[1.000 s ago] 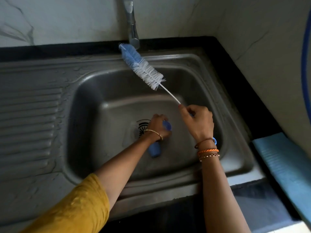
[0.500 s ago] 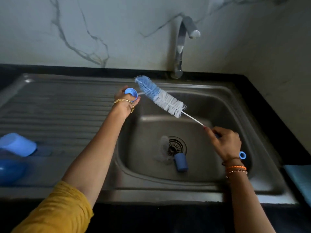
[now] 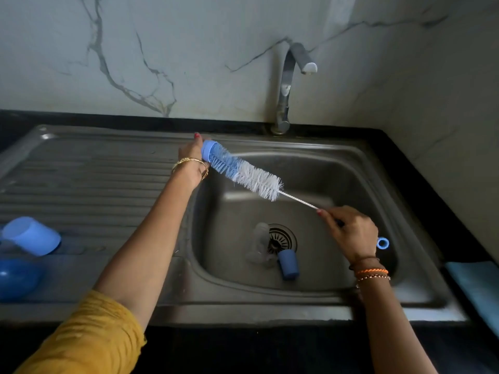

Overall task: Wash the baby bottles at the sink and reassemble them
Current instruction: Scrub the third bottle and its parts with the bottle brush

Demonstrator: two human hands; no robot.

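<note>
A small blue ring cap [image 3: 208,151] is held by the left hand [image 3: 192,157], with the fingers curled round it, above the back left rim of the sink [image 3: 318,300]. The blue tip of a long bottle brush [image 3: 244,174] is pushed into the cap. The brush's thin wire handle is pinched by the right hand [image 3: 352,232] over the sink bowl. Down in the bowl, a clear bottle [image 3: 259,245] is lying by the drain [image 3: 282,238], and a blue cap [image 3: 288,261] is lying just beside it. A blue cup [image 3: 31,236] is tipped over on the ribbed tray left of the sink.
</note>
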